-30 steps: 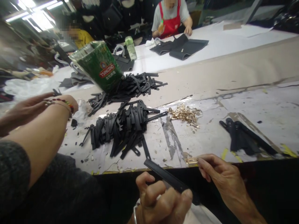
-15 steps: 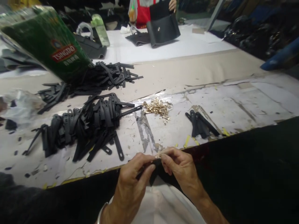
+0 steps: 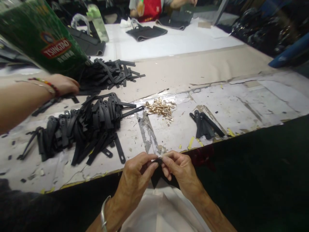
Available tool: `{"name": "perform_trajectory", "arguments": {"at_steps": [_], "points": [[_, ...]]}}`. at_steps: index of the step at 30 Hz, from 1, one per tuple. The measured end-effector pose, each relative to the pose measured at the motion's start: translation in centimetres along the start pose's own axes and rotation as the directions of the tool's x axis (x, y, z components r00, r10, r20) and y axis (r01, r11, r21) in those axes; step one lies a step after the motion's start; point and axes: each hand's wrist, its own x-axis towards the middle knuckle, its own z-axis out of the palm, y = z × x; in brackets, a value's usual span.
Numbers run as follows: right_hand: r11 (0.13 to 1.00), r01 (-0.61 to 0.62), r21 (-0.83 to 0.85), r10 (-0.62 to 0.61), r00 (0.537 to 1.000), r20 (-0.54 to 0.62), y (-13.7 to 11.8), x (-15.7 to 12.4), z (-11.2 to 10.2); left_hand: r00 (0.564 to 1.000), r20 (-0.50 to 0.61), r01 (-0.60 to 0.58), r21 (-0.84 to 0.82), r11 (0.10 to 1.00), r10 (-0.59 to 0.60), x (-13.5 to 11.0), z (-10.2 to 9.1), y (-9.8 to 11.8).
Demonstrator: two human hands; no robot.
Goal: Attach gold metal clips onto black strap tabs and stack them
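Observation:
My left hand is closed in a pinch on the end of a black strap, just off the table's front edge. Opposite it, my right hand pinches a small shiny metal fitting at the same strap end. The fingertips cover most of the fitting. Beyond the hands lies a heap of gold metal fittings. To its left is a large pile of black straps with holes in their ends. A smaller group of straps rests to the right, near the edge.
A co-worker's arm reaches in from the left over the straps. Behind it a green box leans over another strap pile. Across the table, a person in a red apron is near black bag pieces.
A co-worker's arm has come in from the left to the strap pile. Across the table, the raised black bag piece now lies flat. My two hands have drawn closer together at the strap end.

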Motion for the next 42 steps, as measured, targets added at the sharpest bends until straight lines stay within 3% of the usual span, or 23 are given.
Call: {"name": "perform_trajectory", "arguments": {"at_steps": [7, 15, 22, 27, 36, 38, 42], "points": [[0.990, -0.031, 0.138, 0.023, 0.998, 0.059, 0.6, 0.3, 0.1, 0.996, -0.079, -0.040, 0.010, 0.999, 0.040, 0.2, 0.4, -0.3], [0.984, -0.083, 0.159, 0.078, 0.996, 0.038, 1.5, 0.6, 0.6, 0.995, 0.022, 0.100, -0.028, 0.995, -0.099, 0.6, 0.4, -0.3], [0.995, -0.015, 0.097, 0.012, 0.999, 0.030, 1.9, 0.4, 0.5, 0.980, 0.061, 0.187, 0.007, 0.982, -0.187, 1.1, 0.4, 0.3], [0.998, 0.047, -0.029, -0.048, 0.997, -0.059, 1.9, 0.3, 0.6, 0.974, 0.066, 0.217, -0.001, 0.976, -0.217, 1.2, 0.5, 0.7], [0.997, 0.047, 0.057, -0.036, 0.983, -0.182, 2.4, -0.1, 1.3, 0.985, 0.044, 0.170, -0.001, 0.985, -0.170, 1.3, 0.7, 0.5], [0.998, 0.057, 0.037, -0.049, 0.978, -0.202, 2.6, -0.1, 1.4, 0.985, 0.061, 0.165, -0.045, 0.985, -0.162, 1.4, 1.0, 0.0], [0.987, 0.128, -0.094, -0.145, 0.967, -0.208, 2.5, -0.3, 1.4, 0.951, 0.219, 0.287, -0.344, 0.894, -0.221, 1.5, 2.1, -1.2]]}}
